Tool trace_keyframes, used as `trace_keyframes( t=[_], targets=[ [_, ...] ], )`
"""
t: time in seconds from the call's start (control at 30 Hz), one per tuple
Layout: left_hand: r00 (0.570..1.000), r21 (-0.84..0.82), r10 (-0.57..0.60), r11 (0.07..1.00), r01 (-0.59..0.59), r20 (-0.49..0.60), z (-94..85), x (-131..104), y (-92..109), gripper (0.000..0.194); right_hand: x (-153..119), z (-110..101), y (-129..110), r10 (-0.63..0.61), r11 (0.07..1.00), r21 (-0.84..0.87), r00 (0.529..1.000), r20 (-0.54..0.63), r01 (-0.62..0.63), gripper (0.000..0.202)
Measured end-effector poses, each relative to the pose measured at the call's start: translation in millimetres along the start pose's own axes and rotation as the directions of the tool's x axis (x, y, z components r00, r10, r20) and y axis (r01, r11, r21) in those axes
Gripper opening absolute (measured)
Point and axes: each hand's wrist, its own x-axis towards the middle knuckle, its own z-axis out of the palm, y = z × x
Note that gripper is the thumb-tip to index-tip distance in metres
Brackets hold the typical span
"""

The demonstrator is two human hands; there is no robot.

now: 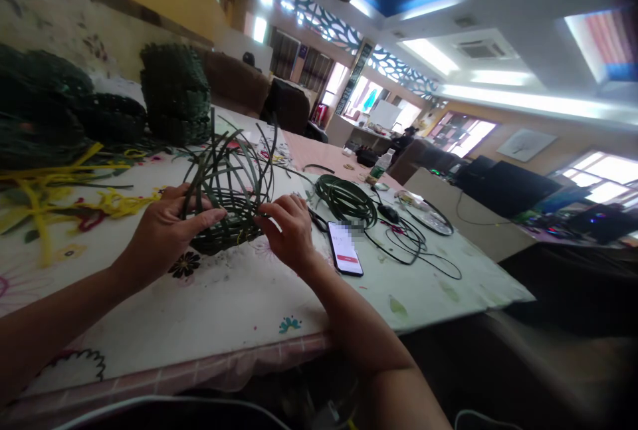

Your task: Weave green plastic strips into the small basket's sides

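A partly woven basket [226,234] of dark green strips rests on the flowered tablecloth, its long loose strips curving upward. On its left side my left hand [172,230] is closed, the thumb lying over the weave and the fingers behind the strips. At the right rim my right hand [289,227] pinches the basket's edge between thumb and fingers. Part of the basket's far side is hidden behind the strips and hands. Just right of my right hand lie a phone [345,250] with a lit screen and a coil of green strip [343,201].
Dark green woven baskets [174,94] stand at the back left, near yellow strips [37,211]. A plastic bottle [381,165], a black computer mouse [389,213] and loops of thin cord [423,254] are on the right. The table's front edge [199,377] runs below my forearms.
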Motion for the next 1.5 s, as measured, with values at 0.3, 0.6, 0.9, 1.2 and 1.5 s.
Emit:
trace_keyframes(
  t=[0.3, 0.6, 0.9, 1.2, 1.5],
  targets=[
    [0.988, 0.18, 0.142, 0.975, -0.128, -0.063, 9.1, -6.2, -9.3, 0.022, -2.6, 2.8, -10.0, 0.062, 0.989, -0.141, 0.99, 0.13, -0.044, 0.027],
    [0.972, 0.186, 0.231, 0.958, -0.221, -0.036, 16.9, -11.1, -18.9, 0.019, -3.3, 10.1, -20.7, 0.236, 0.969, -0.007, 0.919, 0.316, -0.247, 0.023],
    [0.986, 0.201, 0.162, 0.968, -0.153, -0.033, 19.3, -8.3, -24.3, 0.021, -9.4, 17.6, -36.4, 0.323, 0.913, 0.13, 0.88, 0.349, -0.387, 0.028],
    [0.995, 0.197, 0.08, 0.976, -0.089, 0.052, 15.6, 0.3, -25.9, 0.026, 2.0, 14.4, -32.4, 0.31, 0.899, 0.147, 0.838, 0.449, -0.412, 0.039],
    [0.997, 0.103, 0.024, 0.994, -0.032, 0.079, 12.3, 8.3, -24.7, 0.022, 5.6, 6.2, -21.3, 0.257, 0.903, 0.176, 0.822, 0.508, -0.391, 0.02]
  ],
)
